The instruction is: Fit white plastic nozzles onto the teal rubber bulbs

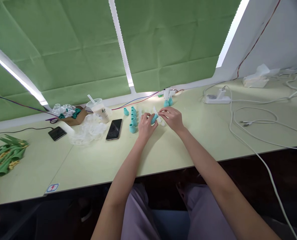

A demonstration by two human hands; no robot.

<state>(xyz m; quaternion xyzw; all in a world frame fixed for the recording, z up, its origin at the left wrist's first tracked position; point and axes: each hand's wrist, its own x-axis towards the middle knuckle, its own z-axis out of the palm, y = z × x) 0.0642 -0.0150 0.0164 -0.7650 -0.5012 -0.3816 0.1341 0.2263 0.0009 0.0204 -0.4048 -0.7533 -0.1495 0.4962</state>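
Observation:
Near the middle of the table, my left hand (145, 125) is closed around a small teal bottle-shaped piece (154, 118), which lies tilted in the fingers. My right hand (172, 117) pinches close beside it, at a thin white piece (155, 110) by the teal piece's end. Whether the white piece is joined to the teal one, I cannot tell. To the left of my hands stands a row of several open-topped teal pieces (132, 128), with a single one (125, 111) apart. Small white parts (161, 122) lie behind and between my hands, partly hidden. Two teal pieces with white tops (168, 102) stand farther back.
Left of the teal row lie a black phone (114, 129), a crumpled clear bag (89, 130), a drink cup with a straw (99, 109) and a cardboard box (74, 118). A power strip (217, 99) and loose white cables (253, 120) spread over the right side.

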